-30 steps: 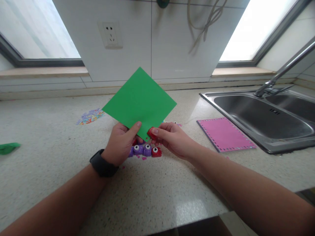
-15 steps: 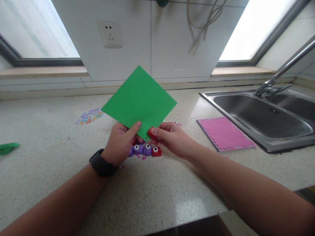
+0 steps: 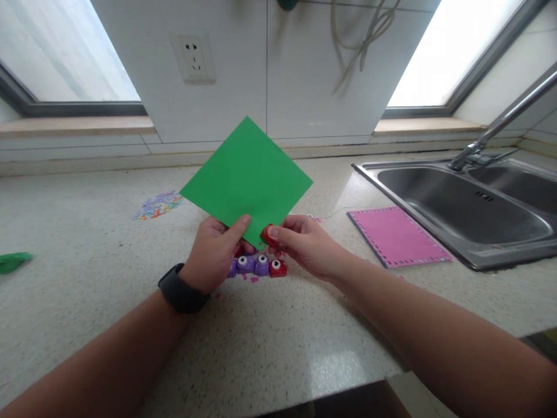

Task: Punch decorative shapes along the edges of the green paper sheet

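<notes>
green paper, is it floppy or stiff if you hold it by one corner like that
The green paper probably has some stiffness: pinched at its low corner by the left hand, it stands flat without drooping. It looks thin, so likely light and easy to crease. The right hand presses a red punch at its edge.

Two bare forearms in view, no sleeves showing on either up to the frame edge. Left hand (image 3: 212, 252): black wristband or smartwatch (image 3: 181, 288) snug on the wrist, wide smooth strap, matte, no visible markings; can't tell if a display faces the camera. Right hand (image 3: 306, 242): nothing worn, wrist bare. No rings, gloves or bracelets visible on either hand. Fingernails short and unpainted where they show, thumb of each hand clearest.
</notes>
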Demonstrator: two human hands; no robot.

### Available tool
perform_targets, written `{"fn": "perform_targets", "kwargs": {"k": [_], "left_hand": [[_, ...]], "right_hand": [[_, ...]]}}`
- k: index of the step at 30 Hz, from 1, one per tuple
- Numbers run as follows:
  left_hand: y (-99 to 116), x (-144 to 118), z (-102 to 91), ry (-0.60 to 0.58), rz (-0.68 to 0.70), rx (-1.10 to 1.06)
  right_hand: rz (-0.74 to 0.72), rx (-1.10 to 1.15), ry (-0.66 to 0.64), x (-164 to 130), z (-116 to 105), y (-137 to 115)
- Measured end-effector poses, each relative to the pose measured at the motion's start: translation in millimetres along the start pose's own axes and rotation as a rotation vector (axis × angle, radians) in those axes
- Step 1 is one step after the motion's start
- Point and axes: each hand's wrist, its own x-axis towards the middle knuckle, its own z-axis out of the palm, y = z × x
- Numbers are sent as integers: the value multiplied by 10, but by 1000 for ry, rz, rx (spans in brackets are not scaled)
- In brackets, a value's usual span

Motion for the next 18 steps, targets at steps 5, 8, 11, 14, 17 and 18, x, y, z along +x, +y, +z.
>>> {"fn": "perform_targets", "kwargs": {"k": [5, 8, 11, 14, 17, 18], "left_hand": [[16, -8, 18, -2, 15, -4], [16, -9, 22, 1, 15, -1], [16, -7, 22, -3, 18, 7], [24, -6, 24, 0, 17, 17], [36, -9, 31, 6, 15, 18], [39, -10, 34, 8, 16, 17]], "right_hand": [[-6, -3, -20, -7, 0, -12], [0, 3, -19, -11, 1, -19], [2, 8, -19, -10, 1, -19], [6, 12, -15, -6, 0, -12], [10, 13, -17, 1, -2, -3], [10, 13, -20, 2, -3, -1]]}}
